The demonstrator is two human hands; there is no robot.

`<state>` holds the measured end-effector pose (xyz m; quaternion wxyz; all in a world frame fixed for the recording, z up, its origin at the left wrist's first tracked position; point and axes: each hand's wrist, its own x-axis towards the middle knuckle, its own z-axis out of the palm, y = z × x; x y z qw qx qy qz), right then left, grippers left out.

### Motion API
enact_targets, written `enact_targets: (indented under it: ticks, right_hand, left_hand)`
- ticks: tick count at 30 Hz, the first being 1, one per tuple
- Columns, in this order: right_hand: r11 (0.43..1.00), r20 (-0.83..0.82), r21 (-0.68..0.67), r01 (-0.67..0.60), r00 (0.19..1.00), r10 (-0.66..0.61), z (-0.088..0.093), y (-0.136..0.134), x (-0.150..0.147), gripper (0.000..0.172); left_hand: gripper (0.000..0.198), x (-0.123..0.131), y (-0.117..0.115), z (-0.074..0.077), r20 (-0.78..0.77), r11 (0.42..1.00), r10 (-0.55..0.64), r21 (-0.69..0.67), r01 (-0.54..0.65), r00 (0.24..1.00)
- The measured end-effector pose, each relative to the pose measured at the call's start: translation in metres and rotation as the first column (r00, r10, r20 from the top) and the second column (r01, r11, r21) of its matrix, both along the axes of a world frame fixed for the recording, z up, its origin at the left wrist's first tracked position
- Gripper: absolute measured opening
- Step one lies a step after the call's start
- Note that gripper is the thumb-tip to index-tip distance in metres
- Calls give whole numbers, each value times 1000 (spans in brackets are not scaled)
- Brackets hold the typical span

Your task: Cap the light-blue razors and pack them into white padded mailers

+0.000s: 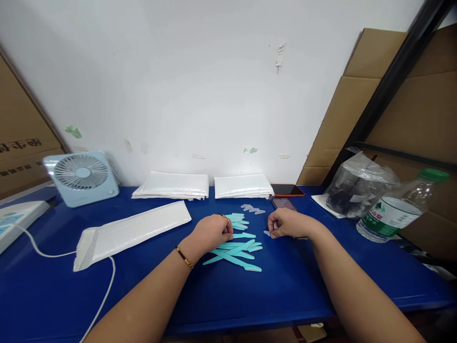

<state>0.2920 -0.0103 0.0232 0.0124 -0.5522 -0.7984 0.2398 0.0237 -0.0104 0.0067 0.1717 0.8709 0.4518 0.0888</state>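
Observation:
My left hand (213,231) rests curled on the blue table (285,281), its fingers closed over the top of a pile of several thin teal plastic sticks (237,250). A gold ring and a gold bracelet show on that hand and wrist. My right hand (285,223) is closed in a pinch on a small pale plastic piece (267,233) just right of the pile. A few more pale pieces (253,208) lie a little behind, between the hands.
Two stacks of white padded envelopes (171,186) (243,186) lie at the wall; one long envelope (132,232) lies left. A small fan (83,177), white cable (103,295), two phones (287,190), a bagged dark item (357,186) and a bottle (396,209) surround them.

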Motion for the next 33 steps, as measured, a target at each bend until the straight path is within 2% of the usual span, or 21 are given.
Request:
enact_targets:
  ticks: [3,8,13,17,20,23,26,28,31,33]
  right_hand:
    - [999,-103,-37,-21,995,17,-6,2,-9,18]
    - [994,-306,-112,-17,952,-18,-12,5,-16,23]
    - [989,-412,-139,-44,911,-17,-13,4,-22,23]
    - [994,-449,-88,-71,893,24,-14,3,-28,19]
    - [999,-508,-23,-39,861,21,-14,2,-31,17]
    - [1000,-561,6,-9,828,11,-12,0,-35,19]
    - [1000,-557,14,-16,830,21,-10,-1,-36,19]
    - [999,-535,36,14,845,7,-10,1,-32,21]
    - [969,-419,201,143,907,-47,-9,7,-16,20]
    - [931,-276,323,168,958,-78,-8,12,-3,18]
  left_hand:
    - [10,-2,4,-3,2,999,44,19,-44,999]
    - [12,-5,9,-5,67,999,53,-11,-52,996]
    - [12,-3,8,-4,90,998,58,-21,-57,994]
    - [13,-3,7,-2,83,999,32,5,-33,996]
    - [13,-4,7,1,80,993,58,95,-66,995]
    - [13,-4,7,3,92,991,43,124,-54,995]
    - [13,-3,7,3,66,991,5,137,-14,998]
    - [13,-2,7,3,54,987,35,156,-43,998]
    - [17,-2,4,6,105,976,91,189,-110,990]
    - [20,-3,-1,10,133,984,64,159,-86,989]
